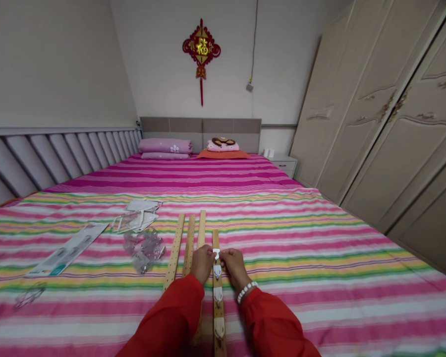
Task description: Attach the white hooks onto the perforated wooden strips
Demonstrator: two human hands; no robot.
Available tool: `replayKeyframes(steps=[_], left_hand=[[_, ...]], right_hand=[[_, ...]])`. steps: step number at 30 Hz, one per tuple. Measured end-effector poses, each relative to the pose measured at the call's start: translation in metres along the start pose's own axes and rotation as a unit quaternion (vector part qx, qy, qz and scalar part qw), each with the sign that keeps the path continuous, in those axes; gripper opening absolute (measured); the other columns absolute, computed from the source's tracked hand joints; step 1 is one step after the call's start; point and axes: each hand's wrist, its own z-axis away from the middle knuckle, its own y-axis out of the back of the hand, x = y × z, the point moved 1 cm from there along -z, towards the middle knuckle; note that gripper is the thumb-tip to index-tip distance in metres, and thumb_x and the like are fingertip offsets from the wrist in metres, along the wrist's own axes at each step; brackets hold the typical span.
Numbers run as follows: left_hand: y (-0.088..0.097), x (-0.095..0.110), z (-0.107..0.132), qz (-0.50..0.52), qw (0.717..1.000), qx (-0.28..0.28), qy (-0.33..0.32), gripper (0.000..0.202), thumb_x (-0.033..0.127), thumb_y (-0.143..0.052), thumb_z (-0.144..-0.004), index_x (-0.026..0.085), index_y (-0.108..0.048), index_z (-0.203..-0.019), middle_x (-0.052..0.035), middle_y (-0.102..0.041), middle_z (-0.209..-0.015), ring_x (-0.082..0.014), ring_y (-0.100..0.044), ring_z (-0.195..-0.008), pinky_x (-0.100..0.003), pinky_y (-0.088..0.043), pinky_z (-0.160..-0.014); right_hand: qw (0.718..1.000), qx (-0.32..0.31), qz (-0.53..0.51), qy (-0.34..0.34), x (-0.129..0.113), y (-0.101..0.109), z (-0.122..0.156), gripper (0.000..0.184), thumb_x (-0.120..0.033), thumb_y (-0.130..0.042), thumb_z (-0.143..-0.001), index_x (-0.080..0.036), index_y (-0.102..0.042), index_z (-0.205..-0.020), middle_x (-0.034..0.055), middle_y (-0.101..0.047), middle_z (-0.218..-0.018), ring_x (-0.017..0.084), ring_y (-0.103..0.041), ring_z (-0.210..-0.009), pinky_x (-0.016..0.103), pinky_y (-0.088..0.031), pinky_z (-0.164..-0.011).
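A wooden strip with holes (pixel 215 239) lies lengthwise on the bed in front of me. Several white hooks with metal tips sit along it, one of them a white hook (pixel 218 296) below my hands. Near the far end, another small white hook (pixel 216 253) lies over the strip. My left hand (pixel 202 264) pinches its left side with closed fingers. From the right, the closed fingers of my right hand (pixel 233 266) hold its other edge. Three more wooden strips lie to the left, the nearest being a perforated strip (pixel 176 245).
Left of the strips lie a heap of clear plastic packets (pixel 144 250), white packaging (pixel 137 215), a long hook card (pixel 67 249) and a small clear packet (pixel 29 296). Folded bedding (pixel 165 146) rests by the headboard (pixel 174 129). A wardrobe (pixel 386 114) stands at right.
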Motion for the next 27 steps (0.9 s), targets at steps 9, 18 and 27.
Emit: replayKeyframes(steps=[9,18,27], left_hand=[[-0.004,-0.005,0.000,-0.081,0.996,-0.001,-0.048,0.010,0.011,-0.057,-0.074,0.013,-0.066,-0.070,-0.0038,-0.063,-0.072,-0.0129,-0.058,-0.067,-0.023,-0.042,-0.067],[-0.005,-0.005,0.002,-0.109,0.991,0.007,-0.077,0.012,0.013,-0.057,-0.075,0.013,-0.069,-0.073,-0.0034,-0.059,-0.072,-0.0150,-0.056,-0.071,-0.025,-0.043,-0.069],[-0.006,-0.010,0.008,-0.107,0.988,-0.002,-0.110,0.021,0.008,-0.053,-0.076,0.014,-0.070,-0.087,-0.0044,-0.062,-0.078,-0.0154,-0.059,-0.075,-0.026,-0.045,-0.072]], right_hand=[[1.000,0.010,0.019,0.001,0.008,0.000,-0.006,0.008,-0.021,-0.058,-0.057,-0.017,-0.055,-0.050,-0.0073,-0.045,-0.030,0.007,-0.034,-0.028,0.021,-0.024,-0.032],[0.999,0.021,0.030,0.018,0.015,0.000,-0.009,0.009,-0.024,-0.059,-0.058,-0.018,-0.055,-0.054,-0.0078,-0.046,-0.031,0.008,-0.036,-0.029,0.021,-0.025,-0.033],[0.998,0.033,0.038,0.033,0.019,0.001,-0.010,0.010,-0.026,-0.060,-0.058,-0.018,-0.054,-0.055,-0.0083,-0.046,-0.032,0.008,-0.039,-0.030,0.021,-0.028,-0.034]])
